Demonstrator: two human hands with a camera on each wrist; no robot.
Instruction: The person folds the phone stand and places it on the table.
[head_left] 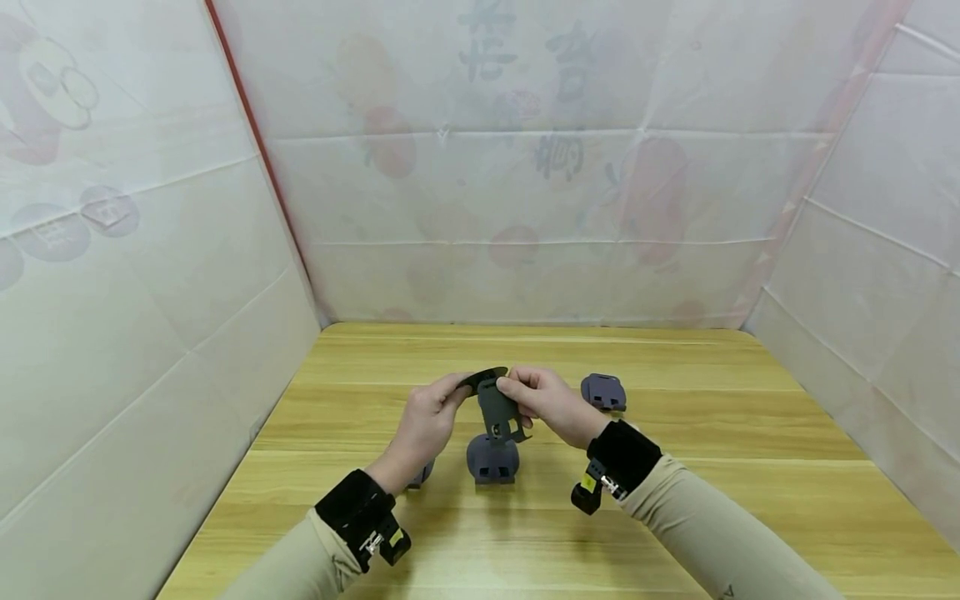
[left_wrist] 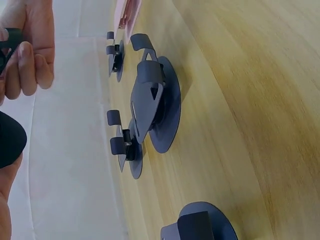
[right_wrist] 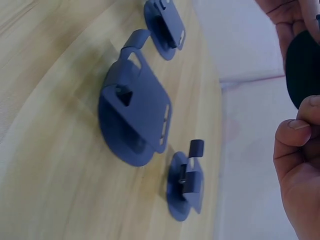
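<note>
Both hands hold one dark grey clip piece (head_left: 497,408) above the wooden table (head_left: 675,500). My left hand (head_left: 459,392) pinches its round disc end; the disc (left_wrist: 7,140) shows at the left edge of the left wrist view. My right hand (head_left: 512,388) pinches the flat plate hanging from the disc. In the right wrist view the right hand's fingers (right_wrist: 295,150) curl beside the disc (right_wrist: 302,65). Directly below the hands, a blue-grey round-based stand (head_left: 492,459) sits on the table, also seen as stand (left_wrist: 155,100) and stand (right_wrist: 132,115).
A second blue-grey stand (head_left: 603,392) lies right of the hands. A smaller one (head_left: 422,475) is half hidden under my left wrist; small clip pieces (left_wrist: 125,145) (right_wrist: 185,185) stand on the wood. White sheeted walls (head_left: 150,333) close in the left, back and right.
</note>
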